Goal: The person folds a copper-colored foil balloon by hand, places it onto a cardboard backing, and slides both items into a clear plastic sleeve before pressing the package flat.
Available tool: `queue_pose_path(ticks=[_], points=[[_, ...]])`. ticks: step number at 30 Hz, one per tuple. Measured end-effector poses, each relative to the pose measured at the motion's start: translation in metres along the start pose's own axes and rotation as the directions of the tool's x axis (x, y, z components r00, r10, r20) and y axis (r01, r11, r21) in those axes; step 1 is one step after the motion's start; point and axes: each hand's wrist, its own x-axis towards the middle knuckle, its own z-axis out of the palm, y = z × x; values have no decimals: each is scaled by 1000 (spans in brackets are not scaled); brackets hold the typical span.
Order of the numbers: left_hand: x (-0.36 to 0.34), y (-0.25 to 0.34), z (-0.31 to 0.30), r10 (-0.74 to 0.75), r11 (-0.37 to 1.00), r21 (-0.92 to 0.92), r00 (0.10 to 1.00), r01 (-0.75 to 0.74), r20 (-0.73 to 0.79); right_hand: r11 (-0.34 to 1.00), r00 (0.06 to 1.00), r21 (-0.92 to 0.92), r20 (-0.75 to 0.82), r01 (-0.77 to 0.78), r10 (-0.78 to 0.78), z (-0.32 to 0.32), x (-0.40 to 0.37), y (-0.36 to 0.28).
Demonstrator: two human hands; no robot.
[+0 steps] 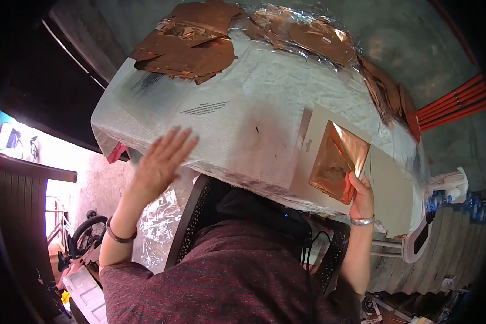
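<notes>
My right hand [362, 195] grips the lower right edge of a shiny copper-coloured foil packet [332, 164], thumb on top. The packet is flat and roughly rectangular, held over grey-beige cardboard sheets [391, 186] at the table's right side. My left hand [164, 162] hangs over the table's near left edge, fingers stretched out and slightly blurred, holding nothing. Beneath both hands is a table [216, 132] covered in whitish plastic with small printed text.
Copper foil sheets [191, 48] lie in a pile at the far left. More foil in clear plastic [308, 35] lines the far edge. Orange-red rods [453, 102] stick out at right. Plastic bottles [472, 208] stand beyond the right end. A bicycle wheel [89, 235] shows lower left.
</notes>
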Motion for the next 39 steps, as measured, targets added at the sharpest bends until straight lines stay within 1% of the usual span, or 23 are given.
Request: queue_pose_path(ticks=[2, 3, 4, 6, 7, 8, 10, 11, 12, 13, 14, 16, 18, 20, 22, 23, 25, 30, 32, 33, 34, 36, 39], points=[[1, -23, 6, -11, 999, 35, 993, 16, -121, 1000, 1000, 2, -6, -1, 1, 0, -1, 2], [0, -28, 9, 44, 998, 42, 981, -37, -191, 1000, 1000, -1, -7, 3, -3, 1, -1, 2], [1, -27, 13, 46, 998, 47, 980, -37, -192, 1000, 1000, 3, -5, 6, -6, 1, 0, 1], [7, -13, 21, 208, 962, -99, 920, -253, -332, 1000, 1000, 7, -1, -15, 15, 0, -4, 1], [17, 3, 22, 247, 946, -83, 864, -312, -438, 1000, 1000, 5, -6, -14, 14, 1, -7, 0], [25, 18, 24, 247, 945, -88, 862, -315, -442, 1000, 999, 0, -34, -11, 11, 3, -12, -3], [37, 39, 29, 184, 918, -235, 869, -319, -459, 1000, 997, -9, -71, -6, 6, -2, -19, -5], [42, 44, 33, 188, 914, -241, 867, -326, -462, 999, 999, -45, -32, -29, 28, -10, -23, -6], [48, 47, 36, 233, 893, -243, 850, -380, -472, 995, 999, -81, 4, -51, 51, -14, -28, -8], [53, 50, 40, 279, 867, -245, 831, -433, -482, 995, 999, -83, -10, -49, 48, -17, -35, -10], [57, 53, 45, 286, 860, -252, 826, -445, -485, 990, 997, -115, 0, -76, 77, -18, -42, -14], [62, 58, 51, 312, 841, -219, 774, -495, -551, 984, 994, -145, -2, -105, 106, -21, -52, -20], [64, 62, 52, 328, 834, -213, 768, -508, -550, 966, 976, -199, 102, -168, 191, -24, -60, -26], [64, 66, 51, 341, 829, -206, 762, -520, -550, 960, 975, -197, 63, -198, 214, -23, -66, -31], [64, 70, 49, 382, 819, -156, 727, -552, -570, 910, 928, -277, 121, -308, 351, -26, -68, -42], [63, 73, 50, 384, 815, -161, 726, -557, -570, 910, 929, -276, 115, -311, 352, -22, -69, -49], [60, 79, 54, 413, 801, -131, 697, -584, -586, 844, 847, -328, 185, -424, 498, -13, -67, -65], [45, 93, 56, 432, 787, -134, 693, -602, -577, 820, 850, -333, 92, -465, 519, -9, -59, -45], [40, 99, 56, 433, 789, -137, 701, -598, -567, 856, 889, -325, 85, -402, 450, -2, -58, -40], [38, 101, 57, 427, 793, -144, 709, -592, -561, 867, 906, -314, 44, -388, 421, 5, -60, -39], [36, 103, 59, 422, 798, -151, 718, -584, -553, 866, 906, -314, 44, -388, 422, 3, -61, -34], [37, 106, 62, 396, 809, -169, 735, -563, -550, 914, 938, -238, 32, -327, 344, -2, -62, -20], [37, 105, 62, 362, 825, -202, 768, -528, -529, 905, 929, -263, 69, -336, 365, -4, -72, -20]])
